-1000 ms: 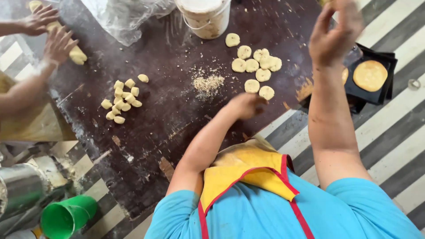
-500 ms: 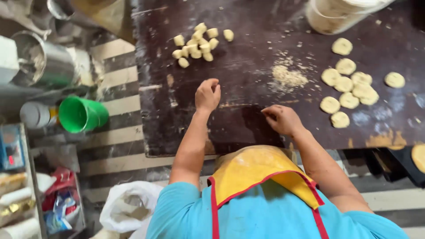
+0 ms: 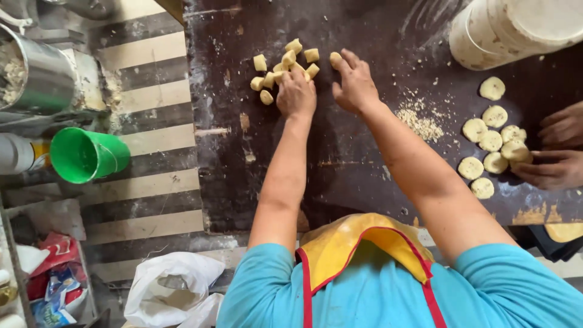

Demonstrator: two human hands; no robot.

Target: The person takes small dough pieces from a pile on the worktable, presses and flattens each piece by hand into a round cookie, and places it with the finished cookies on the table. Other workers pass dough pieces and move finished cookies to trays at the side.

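The head view showed my left hand curled loosely over the near edge of a heap of small pale-yellow dough chunks on the dark, flour-streaked wooden bench; whether it had pinched a piece, I could not tell. My right hand lay just beside it, fingers spread and empty, fingertips touching one stray chunk. I judged this the gathering step, picking pieces off the heap. Well right of my right hand lay flattened round dough discs, where another person's hands worked, beyond a white plastic bucket.
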